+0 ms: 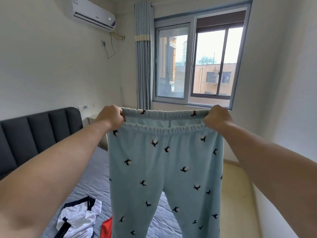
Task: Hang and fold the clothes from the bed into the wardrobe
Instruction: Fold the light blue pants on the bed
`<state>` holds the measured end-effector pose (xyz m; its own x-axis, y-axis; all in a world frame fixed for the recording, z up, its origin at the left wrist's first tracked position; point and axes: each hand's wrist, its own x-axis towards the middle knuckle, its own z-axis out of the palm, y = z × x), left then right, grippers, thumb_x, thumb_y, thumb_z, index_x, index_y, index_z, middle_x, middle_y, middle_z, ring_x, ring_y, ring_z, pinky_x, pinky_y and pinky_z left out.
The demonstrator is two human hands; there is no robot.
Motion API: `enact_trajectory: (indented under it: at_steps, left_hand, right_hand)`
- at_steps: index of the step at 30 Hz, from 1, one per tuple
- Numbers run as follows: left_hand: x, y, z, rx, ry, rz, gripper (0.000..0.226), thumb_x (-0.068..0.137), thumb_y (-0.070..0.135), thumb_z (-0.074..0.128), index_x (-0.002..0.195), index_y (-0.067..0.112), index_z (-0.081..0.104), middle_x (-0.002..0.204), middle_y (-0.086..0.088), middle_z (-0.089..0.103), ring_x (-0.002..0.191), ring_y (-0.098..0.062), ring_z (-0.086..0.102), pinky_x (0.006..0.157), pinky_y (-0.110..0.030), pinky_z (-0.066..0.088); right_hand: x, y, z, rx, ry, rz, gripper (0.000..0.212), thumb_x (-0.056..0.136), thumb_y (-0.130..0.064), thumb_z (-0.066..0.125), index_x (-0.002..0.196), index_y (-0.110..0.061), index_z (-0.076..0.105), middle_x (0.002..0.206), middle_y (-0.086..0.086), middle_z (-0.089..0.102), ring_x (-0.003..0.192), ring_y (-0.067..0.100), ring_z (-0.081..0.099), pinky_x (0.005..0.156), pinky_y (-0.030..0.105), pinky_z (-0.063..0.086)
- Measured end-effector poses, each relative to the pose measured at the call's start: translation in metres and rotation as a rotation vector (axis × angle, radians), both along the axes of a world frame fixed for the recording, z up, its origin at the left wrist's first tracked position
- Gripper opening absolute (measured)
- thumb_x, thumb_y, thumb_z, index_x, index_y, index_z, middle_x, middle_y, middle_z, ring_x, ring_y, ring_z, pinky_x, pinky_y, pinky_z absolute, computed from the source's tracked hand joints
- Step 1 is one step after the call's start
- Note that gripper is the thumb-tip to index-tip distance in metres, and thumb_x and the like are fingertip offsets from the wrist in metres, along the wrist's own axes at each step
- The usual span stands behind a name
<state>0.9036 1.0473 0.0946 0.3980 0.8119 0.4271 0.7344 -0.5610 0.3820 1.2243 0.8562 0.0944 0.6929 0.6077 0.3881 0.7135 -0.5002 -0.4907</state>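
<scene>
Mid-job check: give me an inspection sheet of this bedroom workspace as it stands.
Surface: bed with quilted grey-blue cover.
Job's things: blue fleece trousers held up, legs hanging; white-and-navy garment and red garment on the bed.
Clutter: nothing seen.
Grippers: left hand and right hand each grip a waistband end.
Cables: cord hangs below air conditioner to wall socket.
Surroundings: window, drawn-back curtain; wardrobe not in view.

You hold the pale blue fleece pyjama trousers [164, 169] up by the elastic waistband, with your left hand [111, 117] and right hand [217, 118] gripping its ends. The legs hang straight, dotted with dark-and-white motifs. A crumpled white garment with navy trim [78, 219] and a red garment [106, 228] lie on the bed [96, 172] below.
</scene>
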Motion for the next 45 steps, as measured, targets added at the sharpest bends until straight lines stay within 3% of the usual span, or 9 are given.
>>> enact_trajectory:
  at_steps: [6, 16, 18, 25, 29, 33, 37, 41, 45]
  left_hand:
    - [-0.005, 0.008, -0.002, -0.205, -0.084, -0.016, 0.044, 0.081, -0.013, 0.035, 0.066, 0.01, 0.07, 0.084, -0.011, 0.067, 0.066, -0.033, 0.071, 0.052, -0.034, 0.061]
    - [-0.014, 0.014, -0.007, -0.182, -0.136, -0.069, 0.037, 0.078, -0.011, 0.033, 0.072, 0.009, 0.064, 0.089, -0.013, 0.068, 0.071, -0.034, 0.072, 0.068, -0.044, 0.064]
    - [-0.013, 0.013, -0.007, -0.171, -0.13, -0.076, 0.035, 0.079, -0.008, 0.036, 0.074, 0.009, 0.067, 0.088, -0.012, 0.07, 0.069, -0.033, 0.073, 0.071, -0.042, 0.063]
    - [-0.018, 0.017, -0.009, -0.193, -0.07, -0.056, 0.013, 0.08, 0.031, 0.072, 0.082, 0.018, 0.071, 0.081, 0.0, 0.075, 0.07, -0.015, 0.074, 0.075, -0.03, 0.057]
    - [-0.022, 0.019, -0.009, -0.194, 0.074, -0.084, 0.055, 0.06, 0.062, 0.089, 0.092, 0.024, 0.065, 0.09, 0.007, 0.068, 0.087, -0.012, 0.064, 0.079, -0.033, 0.055]
    - [-0.017, 0.021, -0.012, -0.106, 0.089, -0.089, 0.051, 0.071, 0.051, 0.087, 0.095, 0.018, 0.056, 0.096, -0.003, 0.063, 0.082, -0.016, 0.056, 0.064, -0.031, 0.042]
    - [-0.014, 0.016, -0.011, -0.139, 0.052, -0.158, 0.049, 0.079, 0.046, 0.083, 0.109, 0.019, 0.055, 0.101, -0.003, 0.064, 0.094, -0.022, 0.061, 0.078, -0.034, 0.048]
    - [-0.021, 0.01, -0.002, -0.56, -0.044, -0.387, 0.034, 0.075, 0.036, 0.089, 0.101, 0.016, 0.079, 0.101, -0.007, 0.078, 0.094, -0.025, 0.075, 0.084, -0.038, 0.061]
    - [-0.033, 0.012, -0.001, -1.042, -0.09, -0.612, 0.042, 0.079, 0.018, 0.084, 0.118, 0.006, 0.073, 0.124, -0.021, 0.069, 0.107, -0.032, 0.071, 0.087, -0.04, 0.059]
  right_hand:
    - [0.006, -0.005, 0.005, -0.203, 0.078, 0.028, 0.011, 0.092, -0.002, 0.059, 0.097, -0.003, 0.07, 0.094, 0.017, 0.07, 0.076, 0.035, 0.073, 0.062, 0.043, 0.064]
    - [0.018, -0.011, 0.007, -0.181, 0.309, 0.166, 0.019, 0.09, 0.001, 0.057, 0.087, -0.015, 0.065, 0.097, 0.009, 0.067, 0.072, 0.019, 0.066, 0.058, 0.035, 0.059]
    - [0.019, -0.009, 0.002, -0.16, 0.308, 0.155, 0.007, 0.092, -0.012, 0.058, 0.088, -0.012, 0.063, 0.098, 0.012, 0.066, 0.071, 0.022, 0.063, 0.059, 0.037, 0.058]
    - [0.019, -0.015, -0.009, -0.335, 0.098, 0.352, 0.083, 0.052, -0.095, 0.063, 0.078, -0.016, 0.071, 0.075, -0.002, 0.068, 0.069, 0.016, 0.062, 0.058, 0.028, 0.048]
    - [0.021, -0.014, -0.011, -0.376, 0.04, 0.359, 0.058, 0.061, -0.073, 0.081, 0.081, -0.019, 0.071, 0.08, 0.0, 0.07, 0.075, 0.017, 0.064, 0.06, 0.028, 0.05]
    - [0.02, -0.009, -0.011, -0.294, 0.064, 0.322, 0.035, 0.072, -0.049, 0.086, 0.067, -0.02, 0.068, 0.072, -0.001, 0.061, 0.069, 0.016, 0.056, 0.055, 0.026, 0.041]
    - [0.016, -0.008, -0.005, -0.151, 0.267, 0.345, 0.013, 0.071, -0.022, 0.087, 0.071, -0.021, 0.073, 0.084, 0.001, 0.066, 0.081, 0.018, 0.059, 0.066, 0.029, 0.047]
    - [0.022, -0.021, 0.002, -0.288, 0.711, 0.617, 0.028, 0.07, 0.001, 0.079, 0.057, -0.013, 0.058, 0.071, 0.005, 0.06, 0.075, 0.021, 0.058, 0.069, 0.032, 0.056]
    - [0.032, -0.035, 0.003, -0.408, 0.983, 0.852, 0.046, 0.066, -0.004, 0.086, 0.065, -0.018, 0.042, 0.072, 0.004, 0.049, 0.07, 0.018, 0.053, 0.069, 0.034, 0.056]
